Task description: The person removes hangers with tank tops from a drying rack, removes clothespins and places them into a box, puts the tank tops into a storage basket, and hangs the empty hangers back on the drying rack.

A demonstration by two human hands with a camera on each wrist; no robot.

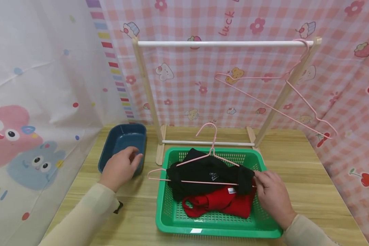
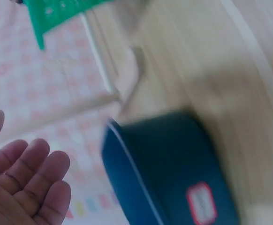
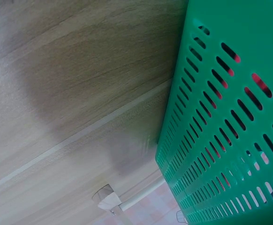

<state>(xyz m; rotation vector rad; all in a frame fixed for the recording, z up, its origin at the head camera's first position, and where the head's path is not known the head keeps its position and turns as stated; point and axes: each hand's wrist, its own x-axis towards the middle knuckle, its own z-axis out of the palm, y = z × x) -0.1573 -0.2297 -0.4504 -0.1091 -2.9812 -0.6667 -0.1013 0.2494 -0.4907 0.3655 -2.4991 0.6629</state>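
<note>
A black garment (image 1: pixel 196 174) with a small white print lies across the green basket (image 1: pixel 184 225). A pink wire hanger (image 1: pixel 213 150) runs through it, hook up, its left end bare. My right hand (image 1: pixel 273 196) pinches the garment's edge at the hanger's right end, which the fingers partly hide. Beneath is a red garment (image 1: pixel 218 203) with a white label. To the left, my left hand (image 1: pixel 121 167) hovers over the near side of a dark blue basin (image 1: pixel 124 136). Its fingers are loosely bent, and in the left wrist view the basin (image 2: pixel 174 164) stands beside the empty hand.
Behind the basket stands a wooden rack with a white top rail (image 1: pixel 224 43). A second pink hanger (image 1: pixel 252 78) hangs at the rail's right end. The wooden table (image 1: pixel 304 171) meets patterned curtains at the back and sides.
</note>
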